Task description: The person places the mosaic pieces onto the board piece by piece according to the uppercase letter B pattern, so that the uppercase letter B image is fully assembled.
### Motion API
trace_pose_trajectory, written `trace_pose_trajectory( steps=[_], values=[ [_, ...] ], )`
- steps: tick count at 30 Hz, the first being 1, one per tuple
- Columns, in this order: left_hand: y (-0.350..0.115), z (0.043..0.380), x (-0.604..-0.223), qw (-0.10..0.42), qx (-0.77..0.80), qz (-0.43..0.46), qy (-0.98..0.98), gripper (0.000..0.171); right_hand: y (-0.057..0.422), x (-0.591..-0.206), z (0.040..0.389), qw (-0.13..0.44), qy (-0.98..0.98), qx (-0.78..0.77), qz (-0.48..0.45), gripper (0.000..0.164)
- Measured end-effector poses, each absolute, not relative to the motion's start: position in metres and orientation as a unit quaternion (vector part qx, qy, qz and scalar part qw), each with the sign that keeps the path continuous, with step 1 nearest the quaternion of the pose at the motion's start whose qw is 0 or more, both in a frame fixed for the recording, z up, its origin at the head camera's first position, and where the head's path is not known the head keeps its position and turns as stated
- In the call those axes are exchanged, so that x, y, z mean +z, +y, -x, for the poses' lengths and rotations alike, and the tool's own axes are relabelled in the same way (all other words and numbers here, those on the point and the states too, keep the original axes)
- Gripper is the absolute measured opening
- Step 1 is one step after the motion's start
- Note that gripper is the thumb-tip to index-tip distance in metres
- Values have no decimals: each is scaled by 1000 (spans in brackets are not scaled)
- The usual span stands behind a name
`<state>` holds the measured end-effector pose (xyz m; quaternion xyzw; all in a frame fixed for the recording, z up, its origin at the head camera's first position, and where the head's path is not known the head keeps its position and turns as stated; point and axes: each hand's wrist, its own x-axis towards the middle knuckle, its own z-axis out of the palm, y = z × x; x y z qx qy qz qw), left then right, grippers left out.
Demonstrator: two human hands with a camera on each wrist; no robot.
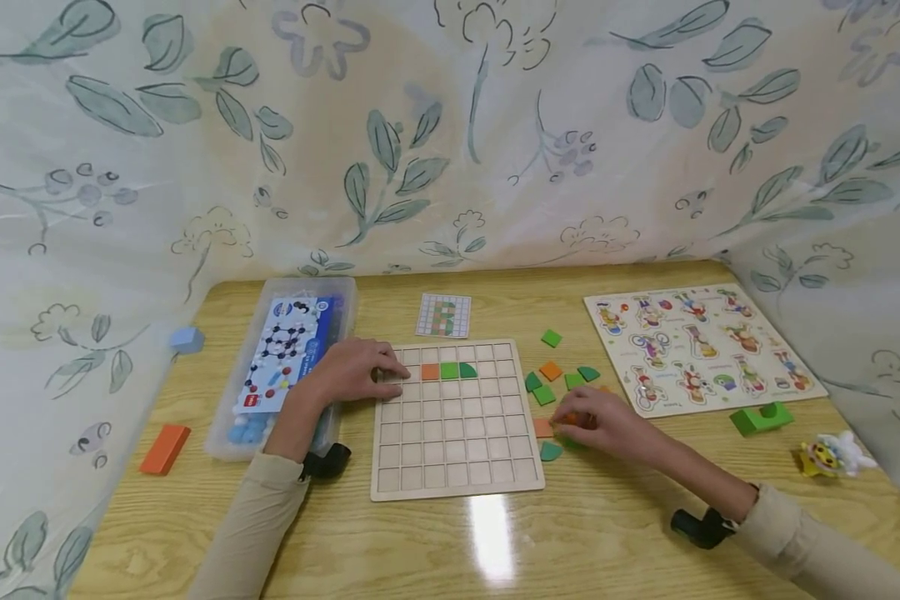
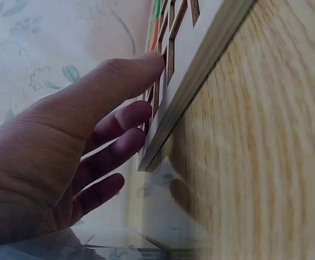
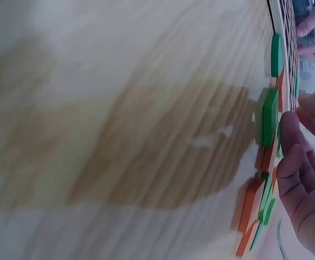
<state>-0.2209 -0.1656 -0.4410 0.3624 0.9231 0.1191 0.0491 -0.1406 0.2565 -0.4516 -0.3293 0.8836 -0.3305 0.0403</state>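
Note:
A square wooden grid board [image 1: 456, 476] lies mid-table. One upper row holds an orange square [image 1: 430, 372], a green square [image 1: 449, 371] and a dark green quarter-round tile [image 1: 468, 370]. My left hand [image 1: 354, 369] rests at the board's upper left edge; in the left wrist view its thumb [image 2: 138, 70] touches the frame and the other fingers are loosely bent. To the right of the board, my right hand [image 1: 607, 423] is over loose tiles, pinching a small orange tile [image 1: 570, 418] between thumb and fingertips. That tile is mostly hidden by the fingers.
A small pattern card [image 1: 444, 316] lies behind the board. A clear plastic box [image 1: 221, 447] stands left, near an orange block [image 1: 166, 449] and a blue block [image 1: 187, 340]. At right are a picture puzzle board [image 1: 672, 340], a green block [image 1: 762, 418] and a toy figure [image 1: 832, 456].

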Motion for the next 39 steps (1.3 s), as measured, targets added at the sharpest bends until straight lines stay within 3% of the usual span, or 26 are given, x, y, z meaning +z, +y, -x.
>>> trace_pose_trajectory(
  steps=[11,33,39],
  values=[
    [-165,222,-442,49,117,-356,926,27,236,-453,141,77,896,-285,331,15],
    [-165,220,-441,52,118,-356,925,27,232,-453,146,59,892,-248,372,17],
    [-165,220,-441,49,113,-359,925,27,232,-447,147,80,907,-219,349,22]
  ],
)
